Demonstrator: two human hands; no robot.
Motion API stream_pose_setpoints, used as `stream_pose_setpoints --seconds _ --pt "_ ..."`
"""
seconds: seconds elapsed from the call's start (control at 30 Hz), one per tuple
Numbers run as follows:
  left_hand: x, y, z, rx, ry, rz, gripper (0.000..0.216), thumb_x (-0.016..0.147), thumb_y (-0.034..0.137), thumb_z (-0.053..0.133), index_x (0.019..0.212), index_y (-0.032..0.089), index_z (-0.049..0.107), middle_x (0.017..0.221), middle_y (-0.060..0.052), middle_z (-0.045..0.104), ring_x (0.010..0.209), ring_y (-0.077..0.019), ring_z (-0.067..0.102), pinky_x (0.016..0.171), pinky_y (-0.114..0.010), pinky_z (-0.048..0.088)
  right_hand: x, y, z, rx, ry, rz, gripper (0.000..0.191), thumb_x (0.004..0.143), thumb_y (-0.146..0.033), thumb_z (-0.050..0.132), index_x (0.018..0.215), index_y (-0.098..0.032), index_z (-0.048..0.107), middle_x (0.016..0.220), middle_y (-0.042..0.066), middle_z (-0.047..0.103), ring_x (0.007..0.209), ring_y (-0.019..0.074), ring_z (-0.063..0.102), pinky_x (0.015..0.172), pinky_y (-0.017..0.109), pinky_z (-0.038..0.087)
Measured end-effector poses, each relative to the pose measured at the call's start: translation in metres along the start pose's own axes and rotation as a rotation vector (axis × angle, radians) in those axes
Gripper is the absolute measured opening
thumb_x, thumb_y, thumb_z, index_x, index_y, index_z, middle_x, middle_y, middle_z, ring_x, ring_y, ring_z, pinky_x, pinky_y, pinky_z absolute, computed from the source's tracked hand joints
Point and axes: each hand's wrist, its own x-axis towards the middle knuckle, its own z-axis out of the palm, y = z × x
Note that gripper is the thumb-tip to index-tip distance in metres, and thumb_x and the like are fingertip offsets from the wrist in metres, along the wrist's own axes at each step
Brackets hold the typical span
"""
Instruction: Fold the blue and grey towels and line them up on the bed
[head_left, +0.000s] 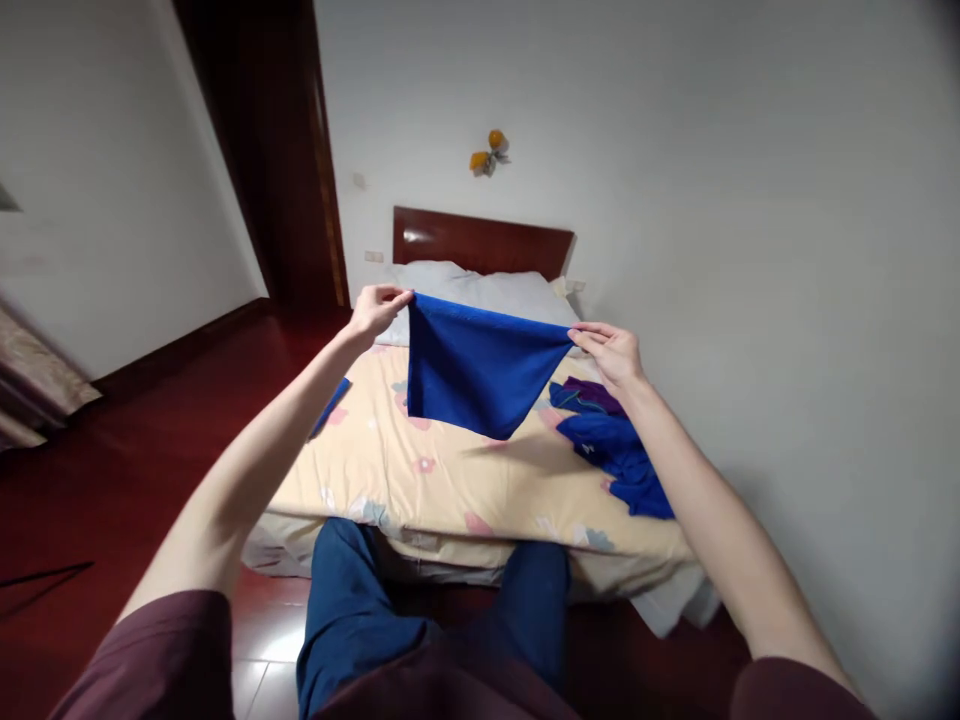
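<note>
A plain blue cloth (484,365) hangs stretched in the air above the bed, its top edge sloping down slightly to the right. My left hand (380,308) pinches its upper left corner between thumb and fingers. At the upper right corner, my right hand (611,352) pinches it the same way. The lower edge hangs loose and slants up toward the right. Whether the cloth is a garment or a plain piece of fabric, I cannot tell.
Below lies a bed with a yellow flowered sheet (375,450). A heap of blue and purple clothes (615,450) rests on its right side, and a blue folded piece (330,408) on its left edge. Pillows (517,295) lean by the dark headboard (480,240). A wall stands close on the right.
</note>
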Motion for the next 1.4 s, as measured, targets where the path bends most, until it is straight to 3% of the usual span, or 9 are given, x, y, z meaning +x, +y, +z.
stream_pose_setpoints --seconds 0.17,0.3,0.47,0.63,0.83,1.0,1.17,1.27,1.4 --pt "-0.088 -0.014 -0.01 0.062 -0.183 -0.129 0.045 0.077 0.056 0.077 0.084 0.012 0.076 0.078 -0.008 0.069 0.081 -0.0225 0.065 0.077 -0.035 0.053 -0.1 0.011 -0.03 -0.044 -0.074 0.213 0.05 0.06 -0.051 0.093 0.093 -0.016 0.078 0.081 0.009 0.078 0.075 0.0208 0.074 0.073 0.033 0.061" --pt "-0.161 -0.008 -0.016 0.034 -0.322 -0.319 0.048 0.068 0.062 0.081 0.08 0.015 0.079 0.083 -0.01 0.073 0.083 -0.025 0.065 0.073 -0.035 0.055 -0.18 0.013 -0.049 -0.028 -0.058 0.442 0.05 0.055 -0.051 0.096 0.089 -0.018 0.08 0.084 0.01 0.078 0.08 0.0239 0.076 0.077 0.035 0.061" --pt "-0.207 0.009 -0.021 0.016 -0.518 -0.436 0.044 0.067 0.063 0.082 0.078 0.02 0.081 0.099 -0.013 0.077 0.097 -0.0302 0.069 0.081 -0.037 0.059 -0.232 0.008 -0.068 -0.015 -0.046 0.676 0.052 0.051 -0.048 0.098 0.089 -0.017 0.08 0.084 0.01 0.079 0.079 0.0247 0.075 0.076 0.035 0.059" --pt "-0.202 -0.005 -0.022 0.041 -0.598 -0.47 0.043 0.067 0.064 0.081 0.077 0.023 0.081 0.099 -0.011 0.078 0.093 -0.0291 0.071 0.079 -0.036 0.06 -0.226 0.008 -0.069 0.036 -0.079 0.745 0.048 0.053 -0.043 0.099 0.089 -0.018 0.08 0.087 0.009 0.079 0.083 0.0226 0.074 0.08 0.033 0.057" --pt "-0.165 -0.073 -0.001 0.006 -0.56 -0.514 0.043 0.067 0.059 0.082 0.085 0.02 0.082 0.097 -0.013 0.078 0.089 -0.0252 0.069 0.072 -0.033 0.055 -0.178 0.059 -0.039 0.03 -0.122 0.736 0.053 0.05 -0.045 0.098 0.09 -0.016 0.08 0.093 0.011 0.078 0.082 0.019 0.071 0.071 0.029 0.053" --pt "-0.093 -0.128 0.031 0.026 -0.384 -0.425 0.049 0.062 0.058 0.086 0.083 0.014 0.08 0.086 -0.013 0.076 0.08 -0.0229 0.066 0.071 -0.034 0.052 -0.106 0.119 0.0 0.001 -0.092 0.579 0.058 0.046 -0.049 0.096 0.088 -0.014 0.077 0.088 0.01 0.077 0.075 0.0161 0.067 0.063 0.026 0.048" --pt "-0.034 -0.136 0.043 0.087 -0.112 -0.079 0.048 0.071 0.059 0.08 0.083 0.013 0.079 0.093 -0.012 0.071 0.087 -0.0219 0.064 0.073 -0.032 0.05 -0.055 0.143 0.028 0.036 0.019 0.317 0.058 0.056 -0.056 0.091 0.092 -0.015 0.073 0.088 0.009 0.075 0.076 0.0177 0.068 0.067 0.028 0.053" --pt "-0.038 -0.139 0.041 0.123 -0.035 0.048 0.043 0.079 0.057 0.075 0.091 0.016 0.08 0.091 -0.008 0.065 0.081 -0.0178 0.059 0.07 -0.03 0.047 -0.054 0.154 0.03 0.011 0.049 0.197 0.054 0.061 -0.058 0.088 0.092 -0.017 0.071 0.088 0.009 0.074 0.073 0.0176 0.068 0.066 0.029 0.053" --pt "-0.083 -0.169 0.038 0.146 -0.072 0.094 0.036 0.083 0.053 0.072 0.089 0.018 0.08 0.084 -0.005 0.06 0.08 -0.017 0.057 0.069 -0.029 0.046 -0.087 0.191 0.03 -0.036 0.02 0.174 0.046 0.065 -0.057 0.085 0.085 -0.018 0.07 0.083 0.007 0.072 0.073 0.0182 0.067 0.07 0.031 0.054"
